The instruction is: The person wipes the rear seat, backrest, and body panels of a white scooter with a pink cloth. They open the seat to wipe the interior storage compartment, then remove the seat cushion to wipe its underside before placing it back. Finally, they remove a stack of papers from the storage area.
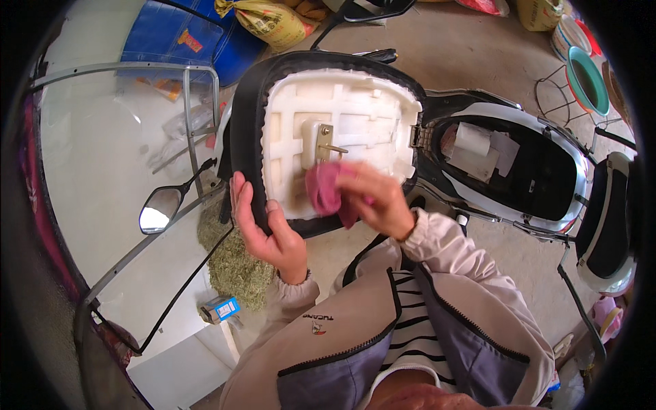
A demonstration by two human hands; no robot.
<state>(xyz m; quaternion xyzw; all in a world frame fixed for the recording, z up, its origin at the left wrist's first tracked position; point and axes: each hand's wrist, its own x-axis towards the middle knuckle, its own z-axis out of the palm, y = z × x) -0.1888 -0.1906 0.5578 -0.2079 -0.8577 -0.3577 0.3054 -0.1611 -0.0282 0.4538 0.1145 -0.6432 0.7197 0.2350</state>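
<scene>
A scooter seat (pixel 248 128) stands raised on its hinge (pixel 423 137), with its white plastic underside (pixel 359 102) facing me. My left hand (pixel 271 230) grips the seat's black padded edge at the lower left, thumb on the inner side and fingers on the outer. In my right hand (pixel 374 197) is a crumpled pink cloth (pixel 328 192), held against or just over the underside; blur hides which. Just above the cloth, a metal latch plate (pixel 324 141) with a striker loop is fixed to the plastic. To the right, the open storage compartment (pixel 543 189) holds papers (pixel 474 148).
A mirror (pixel 163 207) juts out at the left beside a metal tube frame (pixel 128 256). Dried plant matter (pixel 236 271) and a small box (pixel 220 309) lie below. Sacks (pixel 271 23) rest at the top. A green basin (pixel 587 82) stands at upper right, near the rear backrest (pixel 607 220).
</scene>
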